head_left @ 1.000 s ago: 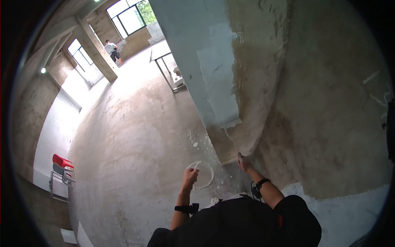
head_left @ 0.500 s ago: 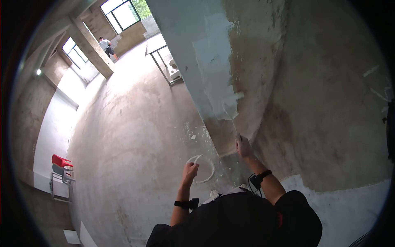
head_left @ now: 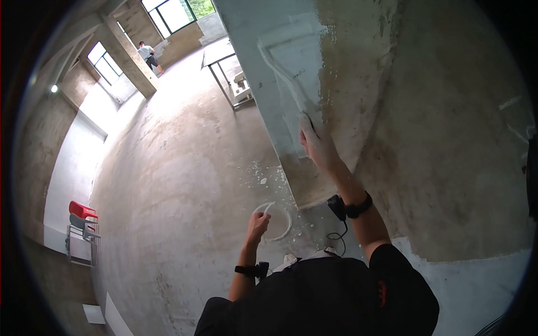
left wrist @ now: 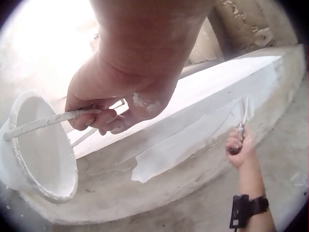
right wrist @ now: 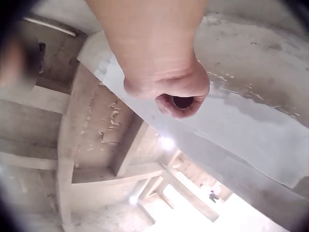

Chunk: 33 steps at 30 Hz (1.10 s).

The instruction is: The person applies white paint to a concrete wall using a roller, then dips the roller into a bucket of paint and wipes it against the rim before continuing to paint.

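Note:
My left hand (head_left: 259, 225) grips the wire handle (left wrist: 48, 123) of a white bucket (left wrist: 50, 154), which hangs open-topped above the floor in the head view. White smears mark that hand near the thumb. My right hand (head_left: 319, 147) is raised against the wall (head_left: 353, 73), fingers curled round a tool whose round, dark handle end (right wrist: 182, 102) shows in the right wrist view. The tool's narrow, white-coated working end (left wrist: 246, 110) overlaps the wet white coating (left wrist: 164, 157); whether it is a brush or a scraper, I cannot tell. A glossy streak runs up the coating beyond it.
White splatters (head_left: 263, 180) dot the floor along the wall's base. A metal-framed table (head_left: 221, 73) stands past the wall's corner. Stacked chairs (head_left: 84, 224) are far left, and another person (head_left: 147, 55) is at the back. A cable (head_left: 336, 235) hangs from my right wrist.
My right hand has moved up the wall from near its lower end, and a fresh streak shows on the coating. The left hand still holds the bucket in nearly the same place.

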Tool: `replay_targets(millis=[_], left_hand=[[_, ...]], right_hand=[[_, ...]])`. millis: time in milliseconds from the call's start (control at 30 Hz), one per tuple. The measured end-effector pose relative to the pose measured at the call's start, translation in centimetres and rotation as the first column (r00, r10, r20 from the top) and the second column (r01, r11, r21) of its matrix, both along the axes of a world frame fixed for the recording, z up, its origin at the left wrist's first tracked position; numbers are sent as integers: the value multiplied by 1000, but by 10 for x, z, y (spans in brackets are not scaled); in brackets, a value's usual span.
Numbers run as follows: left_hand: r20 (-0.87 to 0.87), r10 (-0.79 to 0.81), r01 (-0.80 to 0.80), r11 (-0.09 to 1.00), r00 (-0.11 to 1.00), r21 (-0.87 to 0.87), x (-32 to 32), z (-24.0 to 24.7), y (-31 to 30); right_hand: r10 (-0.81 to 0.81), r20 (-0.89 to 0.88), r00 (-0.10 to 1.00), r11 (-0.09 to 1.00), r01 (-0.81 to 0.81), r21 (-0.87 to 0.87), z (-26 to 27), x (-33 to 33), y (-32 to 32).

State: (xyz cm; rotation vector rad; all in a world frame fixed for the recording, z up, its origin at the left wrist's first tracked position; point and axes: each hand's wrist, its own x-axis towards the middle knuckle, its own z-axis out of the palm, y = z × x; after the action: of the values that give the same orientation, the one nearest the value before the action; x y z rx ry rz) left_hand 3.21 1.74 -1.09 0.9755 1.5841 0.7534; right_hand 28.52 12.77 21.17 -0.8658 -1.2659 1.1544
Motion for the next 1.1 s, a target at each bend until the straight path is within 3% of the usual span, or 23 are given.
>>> replay_targets(millis=[167, 233, 367, 433, 533, 667, 733, 933, 1033, 1100], left_hand=[[9, 9, -9, 1000, 1000, -6, -5, -4, -1], [28, 11, -11, 1000, 1000, 6, -6, -4, -1], [39, 26, -27, 1000, 999, 8, -9, -6, -1], [25, 26, -25, 999, 999, -20, -10, -7, -1], [8, 34, -34, 999, 999, -1, -9, -11, -2], [-28, 48, -49, 998, 998, -27, -9, -20, -2], [-1, 45, -45, 998, 999, -45, -13, -25, -2], [39, 97, -94, 993, 995, -70, -6, -13, -4], [38, 93, -90, 993, 995, -74, -6, -11, -6], [29, 100, -98, 992, 995, -78, -5, -11, -8]], right_hand=[[3, 124, 992, 997, -13, 81, -12, -15, 14], [51, -20, 999, 998, -52, -48, -42, -21, 10], [62, -31, 998, 995, -64, -74, -105, -21, -4], [107, -91, 990, 972, -123, -201, -128, -18, -17], [121, -20, 992, 955, -122, -272, -196, -14, -24], [129, -54, 990, 919, -140, -370, -240, -8, -41], [90, -64, 994, 857, -110, -504, -268, -8, -48], [-20, -28, 999, 761, -3, -649, -326, 9, -69], [-151, 62, 987, 755, 156, -637, -350, 17, -78], [-199, 28, 980, 727, 167, -666, -350, 21, -74]])
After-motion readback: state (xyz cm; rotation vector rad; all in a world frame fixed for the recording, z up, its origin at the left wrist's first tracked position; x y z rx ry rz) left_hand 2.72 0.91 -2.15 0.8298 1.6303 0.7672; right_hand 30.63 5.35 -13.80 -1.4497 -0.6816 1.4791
